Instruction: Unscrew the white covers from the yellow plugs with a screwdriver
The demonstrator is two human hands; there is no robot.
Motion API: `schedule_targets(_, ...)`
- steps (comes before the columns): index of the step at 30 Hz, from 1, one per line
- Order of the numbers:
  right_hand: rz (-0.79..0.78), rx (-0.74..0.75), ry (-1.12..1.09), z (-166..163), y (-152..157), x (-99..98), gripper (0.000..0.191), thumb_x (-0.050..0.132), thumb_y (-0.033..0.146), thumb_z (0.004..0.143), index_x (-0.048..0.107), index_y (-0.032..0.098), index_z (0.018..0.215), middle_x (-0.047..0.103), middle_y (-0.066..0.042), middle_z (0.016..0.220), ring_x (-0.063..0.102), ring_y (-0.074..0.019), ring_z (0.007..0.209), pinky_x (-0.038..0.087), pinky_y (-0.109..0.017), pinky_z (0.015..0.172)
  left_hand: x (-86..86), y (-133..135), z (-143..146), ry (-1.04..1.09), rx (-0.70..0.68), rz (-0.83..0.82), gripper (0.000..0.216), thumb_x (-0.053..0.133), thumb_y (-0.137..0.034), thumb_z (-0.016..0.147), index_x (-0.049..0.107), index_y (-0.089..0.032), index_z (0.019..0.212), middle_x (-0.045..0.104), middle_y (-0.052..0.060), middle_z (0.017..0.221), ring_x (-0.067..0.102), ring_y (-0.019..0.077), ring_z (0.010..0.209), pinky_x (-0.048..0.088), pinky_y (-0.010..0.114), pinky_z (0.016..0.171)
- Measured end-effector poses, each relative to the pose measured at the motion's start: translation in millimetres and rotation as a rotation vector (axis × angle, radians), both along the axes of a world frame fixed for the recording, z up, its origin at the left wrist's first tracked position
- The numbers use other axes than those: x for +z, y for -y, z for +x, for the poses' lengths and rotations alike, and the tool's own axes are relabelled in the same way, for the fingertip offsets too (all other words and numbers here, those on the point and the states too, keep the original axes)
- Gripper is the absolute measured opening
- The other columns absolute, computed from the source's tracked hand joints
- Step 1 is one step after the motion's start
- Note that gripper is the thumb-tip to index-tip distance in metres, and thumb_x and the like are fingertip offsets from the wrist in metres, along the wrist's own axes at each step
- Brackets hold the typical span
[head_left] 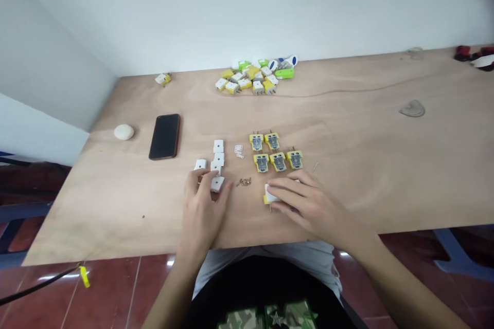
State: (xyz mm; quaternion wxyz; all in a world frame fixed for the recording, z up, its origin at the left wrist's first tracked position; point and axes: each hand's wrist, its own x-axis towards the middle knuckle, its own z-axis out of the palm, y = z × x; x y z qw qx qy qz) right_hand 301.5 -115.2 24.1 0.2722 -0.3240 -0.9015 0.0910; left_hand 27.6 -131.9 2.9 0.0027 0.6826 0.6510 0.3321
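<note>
On the table my left hand [203,204] rests with its fingers apart around the nearest white plug covers [217,183]. More white covers [218,146] lie just beyond its fingertips. My right hand [304,199] is closed over a yellow and white plug [270,195], and its fingers hide most of it. Beyond that hand sit several yellow plug halves [277,162], their grey insides facing up and their pins pointing away. Between the hands is a small pile of brass screws [245,182]. Small white strips with holes [239,150] lie behind the screws.
A heap of yellow, white and green plugs [250,77] lies by the wall, with a single plug [163,79] left of it. A phone [164,136] and a white egg-shaped object [124,132] are at left. A flat grey piece [412,108] lies at right.
</note>
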Motion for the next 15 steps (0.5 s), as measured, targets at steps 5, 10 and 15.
schedule_targets(5, 0.025, -0.152, -0.248, 19, -5, 14.0, 0.022, 0.067, 0.007, 0.104, 0.061, 0.021, 0.088, 0.055, 0.003, 0.068, 0.047, -0.0160, 0.067, 0.044, -0.034, 0.070, 3.7, 14, 16, 0.030, -0.189, 0.095, 0.017, 0.074, -0.024, 0.104, 0.069, -0.021, 0.120, 0.066, 0.009, 0.115, 0.069, 0.0242, 0.106, 0.062, 0.040, 0.095)
schedule_targets(10, -0.050, -0.175, -0.032, 35, 1, 0.9, 0.010, 0.074, 0.024, 0.104, 0.068, 0.019, 0.110, 0.062, -0.002, 0.083, 0.053, -0.0205, 0.078, 0.049, -0.037, 0.077, 3.4, 22, 54, 0.084, -0.505, -0.042, 0.026, 0.070, -0.027, 0.108, 0.066, -0.021, 0.134, 0.070, 0.011, 0.118, 0.069, 0.0226, 0.097, 0.063, 0.038, 0.086)
schedule_targets(15, -0.146, -0.152, 0.045, 47, 9, -13.1, 0.027, 0.070, 0.022, 0.106, 0.067, 0.017, 0.132, 0.068, -0.006, 0.098, 0.057, -0.0234, 0.092, 0.053, -0.040, 0.087, 0.5, 18, 71, 0.077, -0.542, -0.024, 0.022, 0.073, -0.030, 0.106, 0.068, -0.018, 0.124, 0.074, 0.012, 0.115, 0.071, 0.0248, 0.093, 0.063, 0.040, 0.081)
